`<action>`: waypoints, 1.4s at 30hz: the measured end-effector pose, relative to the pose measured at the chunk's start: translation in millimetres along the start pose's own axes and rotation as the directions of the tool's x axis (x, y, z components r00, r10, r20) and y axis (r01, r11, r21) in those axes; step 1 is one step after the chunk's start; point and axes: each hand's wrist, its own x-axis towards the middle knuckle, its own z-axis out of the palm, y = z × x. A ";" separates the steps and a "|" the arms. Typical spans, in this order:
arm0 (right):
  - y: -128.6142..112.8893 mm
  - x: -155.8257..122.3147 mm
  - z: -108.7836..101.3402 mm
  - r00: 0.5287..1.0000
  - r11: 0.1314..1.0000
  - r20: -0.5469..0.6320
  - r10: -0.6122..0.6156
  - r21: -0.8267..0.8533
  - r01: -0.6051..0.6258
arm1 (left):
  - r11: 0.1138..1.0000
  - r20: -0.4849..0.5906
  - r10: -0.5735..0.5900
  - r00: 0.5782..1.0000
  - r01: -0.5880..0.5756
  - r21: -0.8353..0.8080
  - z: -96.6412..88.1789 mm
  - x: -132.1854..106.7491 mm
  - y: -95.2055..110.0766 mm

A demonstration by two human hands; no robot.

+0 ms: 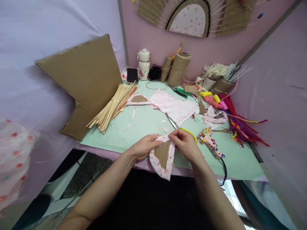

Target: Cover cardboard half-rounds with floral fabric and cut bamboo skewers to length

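Note:
A half-round cardboard piece [162, 154], edged with folded pink floral fabric, hangs between my hands over the table's front edge. My left hand [146, 145] grips its upper left side, thumb on top. At its upper right corner, my right hand [183, 141] pinches the fabric border. Just beyond the right hand lie scissors with yellow handles [193, 135], partly covered by that hand. Behind them is a larger sheet of pink floral fabric [171, 103], with a second fabric-edged half-round piece [139, 98] at its left. Small fabric scraps [165, 129] lie near the scissors.
A flower-patterned glue gun [211, 142] with a black cord lies right. Bamboo sticks [114, 103] lean by a large cardboard sheet [88, 73] at left. Twine spools [178, 68], a white bottle [144, 65] and black yarn [155, 72] stand behind. Pipe cleaners [242, 124] spread at right.

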 end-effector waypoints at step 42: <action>14.5 -4.9 -9.9 0.984 0.983 -0.175 0.021 0.182 0.012 | 0.986 0.030 -0.166 0.986 0.167 -0.030 -1.0 -5.6 15.7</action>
